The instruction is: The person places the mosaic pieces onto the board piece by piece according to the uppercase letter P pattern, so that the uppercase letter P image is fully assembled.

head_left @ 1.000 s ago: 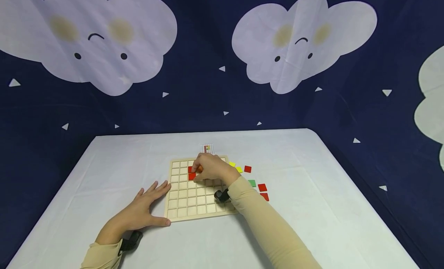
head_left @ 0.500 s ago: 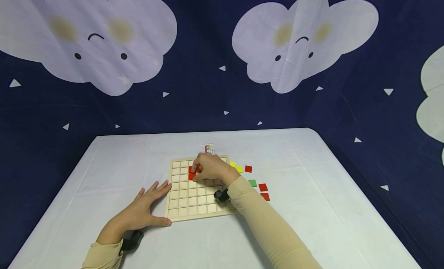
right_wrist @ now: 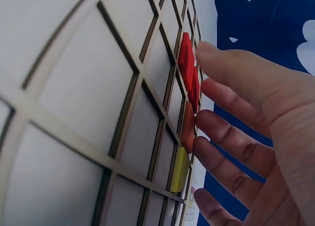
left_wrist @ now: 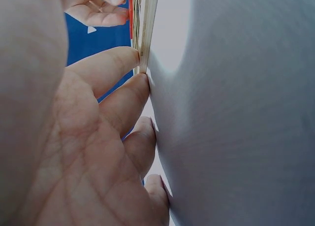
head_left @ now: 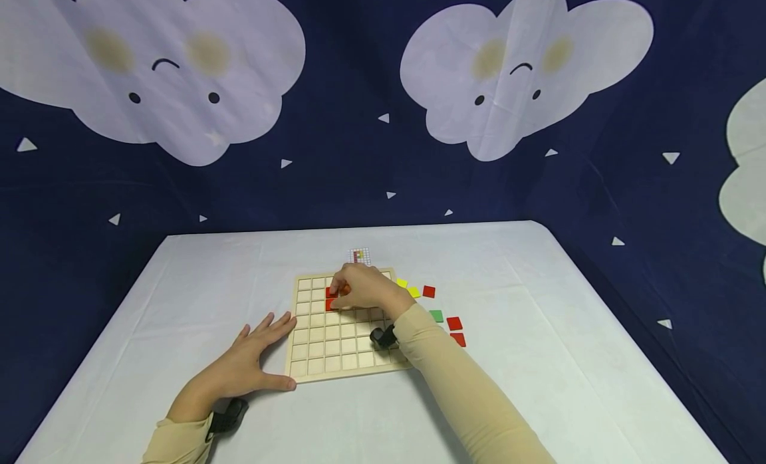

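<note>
A wooden grid board (head_left: 323, 349) lies on the white table. Fingers of my left hand (head_left: 239, 364) are spread at the board's left side, fingertips against its edge in the left wrist view. My right hand (head_left: 366, 288) is over the upper part of the board. Its thumb (right_wrist: 231, 63) reaches the nearer red square tile (right_wrist: 185, 63), while the loosely bent fingers hover close to a second red tile (right_wrist: 195, 90) and an orange tile (right_wrist: 187, 128). A yellow tile (right_wrist: 180, 171) sits beside the orange one; the right hand hides it in the head view.
Right of the board lie loose tiles: yellow ones (head_left: 414, 292), a green one (head_left: 437, 316) and several red ones, including one red tile (head_left: 455, 324). Behind the board is a small card (head_left: 360, 256) with a coloured grid. A dark blue cloud-patterned cloth (head_left: 353, 185) hangs behind the table.
My right thumb has shifted slightly left and up, covering more of the nearer red tile. My left hand stays at the board's edge.
</note>
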`<state>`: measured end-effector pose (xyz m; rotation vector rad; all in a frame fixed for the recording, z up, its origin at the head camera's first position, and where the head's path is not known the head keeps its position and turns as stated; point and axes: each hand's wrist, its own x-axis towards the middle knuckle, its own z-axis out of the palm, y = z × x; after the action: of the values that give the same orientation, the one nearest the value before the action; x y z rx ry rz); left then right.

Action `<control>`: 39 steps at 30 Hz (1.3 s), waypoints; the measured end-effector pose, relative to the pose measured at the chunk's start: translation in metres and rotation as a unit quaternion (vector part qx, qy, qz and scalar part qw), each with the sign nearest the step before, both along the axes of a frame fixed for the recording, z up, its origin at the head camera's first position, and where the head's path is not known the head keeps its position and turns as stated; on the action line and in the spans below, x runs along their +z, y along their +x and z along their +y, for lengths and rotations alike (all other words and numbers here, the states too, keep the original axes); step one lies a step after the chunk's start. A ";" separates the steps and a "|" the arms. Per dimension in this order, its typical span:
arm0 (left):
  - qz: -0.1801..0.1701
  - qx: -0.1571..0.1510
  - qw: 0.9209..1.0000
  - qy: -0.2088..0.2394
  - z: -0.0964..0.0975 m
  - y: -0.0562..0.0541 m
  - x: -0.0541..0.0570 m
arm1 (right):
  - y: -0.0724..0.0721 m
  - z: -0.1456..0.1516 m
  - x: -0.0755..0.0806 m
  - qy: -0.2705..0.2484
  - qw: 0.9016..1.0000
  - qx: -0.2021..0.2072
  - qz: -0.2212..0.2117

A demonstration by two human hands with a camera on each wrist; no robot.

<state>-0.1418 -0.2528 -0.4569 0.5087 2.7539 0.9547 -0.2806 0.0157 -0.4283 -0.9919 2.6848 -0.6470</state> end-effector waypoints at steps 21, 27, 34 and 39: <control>0.007 -0.003 1.000 0.005 0.000 0.001 0.000 | -0.006 -0.006 -0.003 0.020 0.999 -0.010 0.027; 0.007 -0.004 1.000 0.006 -0.001 0.001 -0.002 | -0.007 -0.005 -0.004 0.021 0.999 -0.008 0.030; 0.008 -0.005 1.000 0.004 -0.001 0.001 -0.002 | -0.008 0.010 0.007 -0.031 0.999 -0.010 0.004; 0.006 -0.005 1.000 0.003 -0.002 -0.001 -0.002 | -0.013 0.030 0.017 -0.077 0.997 -0.006 -0.022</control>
<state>-0.1424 -0.2551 -0.4589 0.5302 2.7568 0.9609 -0.2933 0.0460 -0.4114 -0.9845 2.6372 -0.8792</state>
